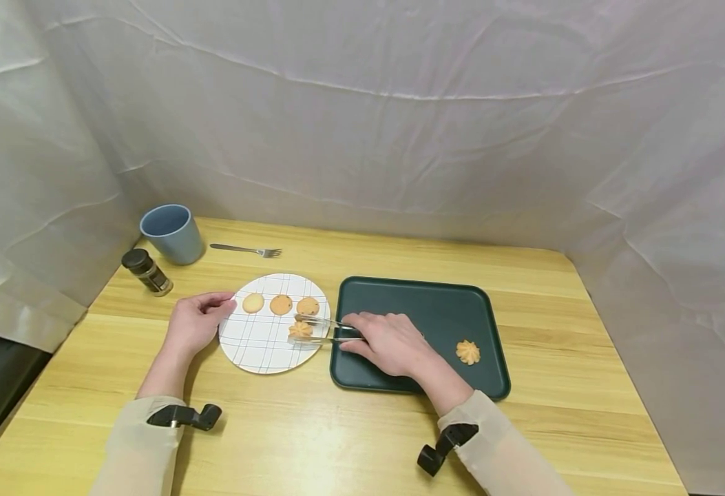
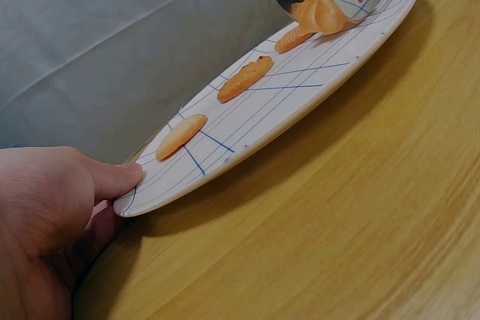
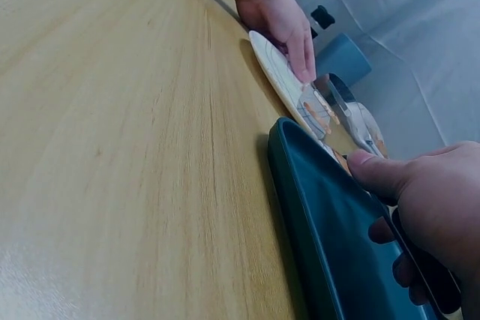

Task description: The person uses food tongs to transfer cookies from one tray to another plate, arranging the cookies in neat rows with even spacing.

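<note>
My left hand [image 1: 193, 325] pinches the left rim of a white plate [image 1: 247, 348] with blue grid lines, thumb on top in the left wrist view. Three round cookies [image 1: 281, 304] lie in a row across the plate's far half. My right hand [image 1: 393, 344] holds metal tongs [image 1: 332, 339], reaching left over the tray's edge. Between their broad ends sits a flower-shaped cookie [image 2: 321, 14], at the plate's right side, close to the rightmost round cookie. Whether the tongs squeeze it, I cannot tell. Another flower-shaped cookie [image 1: 468, 352] lies on the dark green tray [image 1: 412, 296].
A blue-grey cup [image 1: 179, 241] stands at the back left, with a dark-capped spice jar [image 1: 148, 273] lying tilted beside it. Behind the plate lies a fork [image 1: 244, 249]. Pale cloth [image 1: 362, 138] hangs around the wooden table [image 1: 300, 434]. My right hand hides part of the tray.
</note>
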### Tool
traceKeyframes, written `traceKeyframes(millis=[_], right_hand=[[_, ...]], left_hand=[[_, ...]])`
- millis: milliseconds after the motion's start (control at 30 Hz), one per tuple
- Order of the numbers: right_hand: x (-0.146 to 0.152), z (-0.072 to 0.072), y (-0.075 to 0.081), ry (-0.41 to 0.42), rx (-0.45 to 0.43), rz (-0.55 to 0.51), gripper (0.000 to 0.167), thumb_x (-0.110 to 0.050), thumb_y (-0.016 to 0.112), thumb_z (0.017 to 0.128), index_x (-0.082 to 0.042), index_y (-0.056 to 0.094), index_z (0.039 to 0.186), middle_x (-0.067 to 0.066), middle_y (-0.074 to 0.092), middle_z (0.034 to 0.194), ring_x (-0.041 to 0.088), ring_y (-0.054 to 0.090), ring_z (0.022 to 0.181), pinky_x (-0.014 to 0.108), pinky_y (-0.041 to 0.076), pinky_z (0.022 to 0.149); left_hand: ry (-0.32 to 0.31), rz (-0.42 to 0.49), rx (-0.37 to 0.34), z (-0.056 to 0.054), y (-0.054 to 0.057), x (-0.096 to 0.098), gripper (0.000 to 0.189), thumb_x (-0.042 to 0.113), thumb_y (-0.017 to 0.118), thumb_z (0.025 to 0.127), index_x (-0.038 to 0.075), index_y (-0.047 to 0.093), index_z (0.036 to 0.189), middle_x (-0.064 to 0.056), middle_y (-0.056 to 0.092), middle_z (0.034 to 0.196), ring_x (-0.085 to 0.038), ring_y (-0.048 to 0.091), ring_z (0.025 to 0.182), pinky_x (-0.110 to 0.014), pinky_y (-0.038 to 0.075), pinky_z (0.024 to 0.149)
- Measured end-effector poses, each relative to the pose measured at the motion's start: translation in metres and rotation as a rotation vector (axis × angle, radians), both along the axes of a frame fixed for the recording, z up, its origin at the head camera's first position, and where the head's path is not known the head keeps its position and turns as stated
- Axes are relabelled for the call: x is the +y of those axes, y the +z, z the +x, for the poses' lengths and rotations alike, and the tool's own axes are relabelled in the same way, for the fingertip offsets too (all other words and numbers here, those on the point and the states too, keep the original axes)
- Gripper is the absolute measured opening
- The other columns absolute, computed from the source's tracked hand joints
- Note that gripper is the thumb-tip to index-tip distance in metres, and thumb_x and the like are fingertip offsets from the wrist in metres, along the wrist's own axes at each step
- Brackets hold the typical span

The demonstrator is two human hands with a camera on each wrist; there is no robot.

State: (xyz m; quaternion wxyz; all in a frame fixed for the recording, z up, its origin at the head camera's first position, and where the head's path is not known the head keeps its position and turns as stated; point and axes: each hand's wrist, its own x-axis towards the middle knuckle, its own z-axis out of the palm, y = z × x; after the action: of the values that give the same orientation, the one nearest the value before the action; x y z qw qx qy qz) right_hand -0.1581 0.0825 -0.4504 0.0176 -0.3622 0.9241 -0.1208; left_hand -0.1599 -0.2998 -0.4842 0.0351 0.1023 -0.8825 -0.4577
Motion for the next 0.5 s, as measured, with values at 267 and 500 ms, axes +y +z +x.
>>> traceKeyframes(millis=[267, 500], right_hand=[[0.003, 0.001, 0.002, -0.013, 0.008, -0.011, 0.054, -0.059, 0.057, 0.105, -0.021, 0.065, 0.142, -0.001, 0.072, 0.129, 0.019, 0.071, 0.083, 0.035, 0.052, 0.065], [0.011, 0.004, 0.013, -0.046, -0.007, -0.043, 0.053, -0.059, 0.06, 0.104, -0.022, 0.065, 0.142, -0.004, 0.073, 0.12, 0.011, 0.061, 0.07, 0.03, 0.044, 0.057]], left_hand=[[-0.004, -0.002, 0.004, -0.001, 0.001, 0.001, 0.04, 0.033, 0.071, 0.104, 0.003, 0.075, 0.13, -0.016, 0.075, 0.117, -0.023, 0.064, 0.099, -0.02, 0.048, 0.075], [-0.004, -0.01, -0.003, -0.001, 0.0, -0.001, 0.041, 0.035, 0.07, 0.104, 0.003, 0.074, 0.13, -0.016, 0.075, 0.118, -0.022, 0.064, 0.1, -0.021, 0.048, 0.076]])
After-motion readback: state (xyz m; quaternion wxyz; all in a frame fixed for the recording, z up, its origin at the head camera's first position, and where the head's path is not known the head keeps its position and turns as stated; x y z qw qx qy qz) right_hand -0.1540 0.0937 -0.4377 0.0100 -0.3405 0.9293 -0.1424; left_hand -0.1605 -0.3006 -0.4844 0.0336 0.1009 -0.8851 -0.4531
